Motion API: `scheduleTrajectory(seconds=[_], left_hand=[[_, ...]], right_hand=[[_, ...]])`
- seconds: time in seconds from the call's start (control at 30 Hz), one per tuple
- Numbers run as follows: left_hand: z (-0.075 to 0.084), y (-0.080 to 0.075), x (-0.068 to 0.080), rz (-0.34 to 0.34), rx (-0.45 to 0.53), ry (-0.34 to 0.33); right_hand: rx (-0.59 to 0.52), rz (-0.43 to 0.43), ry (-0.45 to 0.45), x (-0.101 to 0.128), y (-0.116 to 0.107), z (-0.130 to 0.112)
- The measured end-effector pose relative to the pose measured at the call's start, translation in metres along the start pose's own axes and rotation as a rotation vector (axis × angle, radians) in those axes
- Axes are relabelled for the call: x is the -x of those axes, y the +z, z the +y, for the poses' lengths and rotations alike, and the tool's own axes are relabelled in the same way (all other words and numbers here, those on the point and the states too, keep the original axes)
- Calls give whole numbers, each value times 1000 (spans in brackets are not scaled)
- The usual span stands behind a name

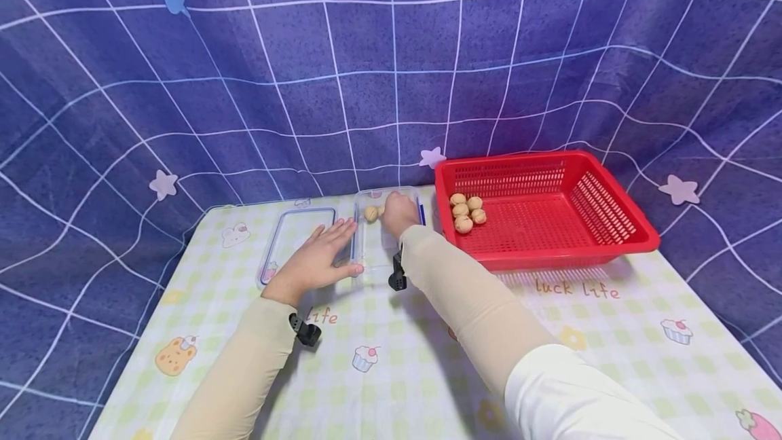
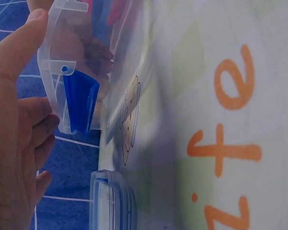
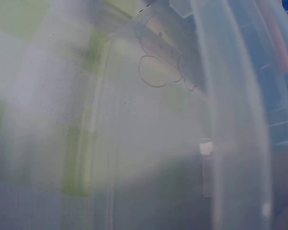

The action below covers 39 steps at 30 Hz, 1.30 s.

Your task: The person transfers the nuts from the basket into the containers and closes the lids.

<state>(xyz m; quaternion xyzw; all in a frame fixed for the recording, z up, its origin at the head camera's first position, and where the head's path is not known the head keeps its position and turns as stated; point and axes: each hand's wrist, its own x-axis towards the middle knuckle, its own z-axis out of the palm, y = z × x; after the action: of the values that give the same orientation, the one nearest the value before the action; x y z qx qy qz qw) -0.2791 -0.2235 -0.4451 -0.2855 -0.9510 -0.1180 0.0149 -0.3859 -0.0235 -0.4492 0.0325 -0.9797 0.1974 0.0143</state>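
A clear plastic container (image 1: 374,244) with blue latches stands at the table's far middle, and a walnut (image 1: 370,213) lies inside it. My right hand (image 1: 398,212) reaches into the container beside the walnut, knuckles up and fingers curled down; what they hold is hidden. My left hand (image 1: 342,246) lies flat, its straight fingers against the container's left side. In the left wrist view the thumb (image 2: 24,38) touches the clear rim (image 2: 62,43) above a blue latch (image 2: 79,103). The right wrist view shows only the blurred container wall (image 3: 230,96).
A red basket (image 1: 568,250) stands right of the container, with several walnuts (image 1: 464,213) in its near-left corner. The container's clear lid (image 1: 290,240) lies flat on the checked tablecloth (image 1: 427,358), left of my left hand. A blue star-patterned cloth hangs behind.
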Motion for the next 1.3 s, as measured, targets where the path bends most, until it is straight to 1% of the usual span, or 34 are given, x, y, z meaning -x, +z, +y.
scheduleTrajectory(seconds=[0.23,0.57,0.77,0.9,1.0,1.1,1.17,1.3], left_hand=[[2,0,-2,-5,6,2],[0,3,-4,-10,-5,7],[2,5,-5,-13,-7,9],[3,5,-4,-20,-10,5],[2,3,-3,-13,-4,11],[0,1,-3,-3,-5,15],[-1,0,-3,-3,-10,12],[-2,0,-3,-12,-14,9]], right_hand=[[-57,2,37,1,-2,1],[-55,20,27,0,-1,5],[-42,10,16,2,-3,6],[-12,-33,-8,2,-11,4],[-4,-49,-12,1,-23,0],[-51,-31,11,1,-35,-5],[-103,-24,27,2,-42,-7],[-166,-38,39,5,-48,-8]])
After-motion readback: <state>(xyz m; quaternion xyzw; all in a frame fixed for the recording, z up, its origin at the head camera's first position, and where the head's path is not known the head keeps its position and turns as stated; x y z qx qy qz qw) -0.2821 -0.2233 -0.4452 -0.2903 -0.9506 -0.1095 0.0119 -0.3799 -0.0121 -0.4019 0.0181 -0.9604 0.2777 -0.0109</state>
